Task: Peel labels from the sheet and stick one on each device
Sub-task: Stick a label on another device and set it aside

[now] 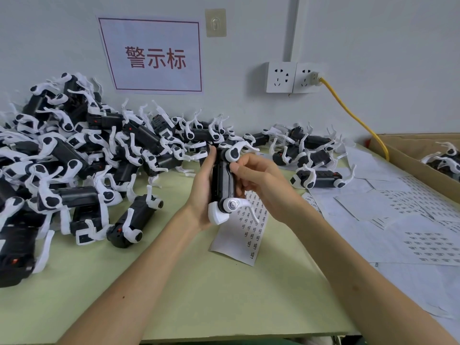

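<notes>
Centrally, left hand wraps the black-and-white device, held upright. Right hand curls round its other side, thumb pressing. Any label beneath the thumb: cannot tell. Label sheet lies below the fingers, partly hidden.

Device pile left — label sheets right, box seemingly behind.
</notes>
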